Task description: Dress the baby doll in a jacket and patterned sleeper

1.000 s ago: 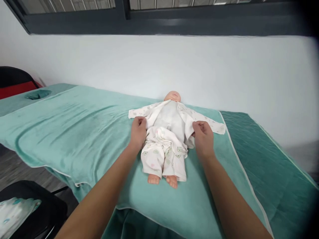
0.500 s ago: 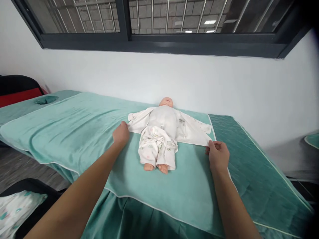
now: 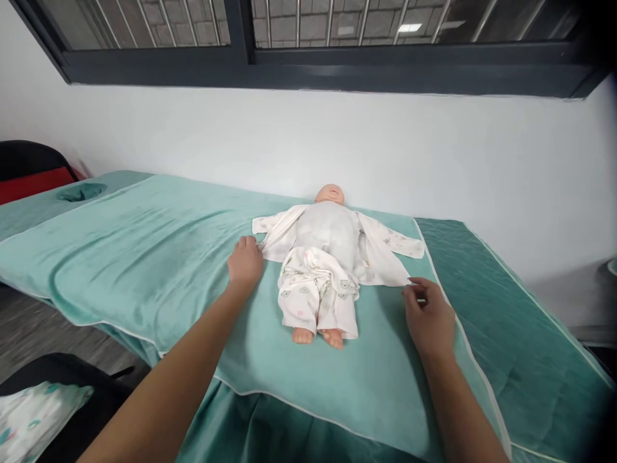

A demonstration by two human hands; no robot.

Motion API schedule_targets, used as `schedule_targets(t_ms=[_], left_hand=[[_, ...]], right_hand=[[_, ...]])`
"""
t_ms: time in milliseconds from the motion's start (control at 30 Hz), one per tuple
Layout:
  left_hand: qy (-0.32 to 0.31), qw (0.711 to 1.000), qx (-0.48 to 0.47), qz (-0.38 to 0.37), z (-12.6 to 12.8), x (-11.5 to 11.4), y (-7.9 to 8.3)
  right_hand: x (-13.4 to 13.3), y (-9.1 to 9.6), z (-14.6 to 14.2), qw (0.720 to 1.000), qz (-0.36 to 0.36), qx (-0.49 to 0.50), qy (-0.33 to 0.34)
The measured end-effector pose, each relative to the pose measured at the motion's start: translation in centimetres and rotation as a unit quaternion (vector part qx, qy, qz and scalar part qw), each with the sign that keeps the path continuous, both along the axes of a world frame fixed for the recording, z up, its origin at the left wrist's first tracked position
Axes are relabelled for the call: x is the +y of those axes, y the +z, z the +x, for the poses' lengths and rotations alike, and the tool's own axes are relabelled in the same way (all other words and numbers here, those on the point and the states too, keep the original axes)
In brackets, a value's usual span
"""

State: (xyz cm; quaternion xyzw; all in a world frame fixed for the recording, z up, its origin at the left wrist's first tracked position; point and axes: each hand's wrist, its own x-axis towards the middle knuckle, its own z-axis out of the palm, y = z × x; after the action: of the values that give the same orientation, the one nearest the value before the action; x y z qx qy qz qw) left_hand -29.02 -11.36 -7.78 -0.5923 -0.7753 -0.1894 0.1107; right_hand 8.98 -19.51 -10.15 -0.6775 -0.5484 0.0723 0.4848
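Observation:
A baby doll (image 3: 330,193) lies on its back on a teal towel (image 3: 144,257), head toward the wall. It wears printed white trousers (image 3: 318,299), and an open white jacket (image 3: 380,254) is spread flat to both sides. My left hand (image 3: 245,262) lies knuckles up at the jacket's left flap, fingers curled onto its lower edge. My right hand (image 3: 429,315) hovers just below the right flap's lower corner, fingers loosely apart and holding nothing.
The towel covers a darker teal padded bed (image 3: 520,334) set against a white wall under a dark-framed window (image 3: 308,58). A black and red chair (image 3: 29,170) stands at the far left. A printed cloth (image 3: 29,411) lies on a dark seat at the lower left.
Both hands drew the jacket flaps outward and laid them flat. My right hand then let go of the right corner and dropped slightly below it. The view shifted a little.

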Motion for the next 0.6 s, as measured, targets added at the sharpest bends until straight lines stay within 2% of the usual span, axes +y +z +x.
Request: schedule_targets(t_ms=[67,133,200,267,333,467,533,600], left_hand=[[-0.073,0.995,0.057,0.025,0.0,0.1,-0.2],[-0.214,0.968,0.131,0.020,0.2,0.3,-0.2],[-0.341,0.922,0.185,-0.004,0.3,0.7,-0.1],[-0.405,0.890,0.210,-0.022,0.4,1.1,-0.1],[-0.427,0.877,0.219,-0.027,0.4,1.5,-0.1],[-0.426,0.874,0.236,-0.006,0.3,1.9,-0.6],[-0.423,0.873,0.244,0.007,0.2,2.0,-0.8],[-0.419,0.875,0.242,0.013,0.1,2.0,-0.9]], right_hand=[[0.1,0.2,-1.5,0.994,0.052,-0.085,0.055],[0.7,0.6,-3.3,0.972,0.086,-0.167,0.140],[1.4,1.0,-5.1,0.950,0.069,-0.225,0.205],[2.2,1.3,-6.6,0.939,0.016,-0.260,0.225],[2.9,1.5,-7.5,0.936,-0.027,-0.275,0.216],[3.5,1.1,-7.6,0.952,-0.055,-0.233,0.189],[3.5,0.9,-7.4,0.964,-0.056,-0.182,0.184],[3.3,0.7,-7.2,0.973,-0.023,-0.117,0.196]])
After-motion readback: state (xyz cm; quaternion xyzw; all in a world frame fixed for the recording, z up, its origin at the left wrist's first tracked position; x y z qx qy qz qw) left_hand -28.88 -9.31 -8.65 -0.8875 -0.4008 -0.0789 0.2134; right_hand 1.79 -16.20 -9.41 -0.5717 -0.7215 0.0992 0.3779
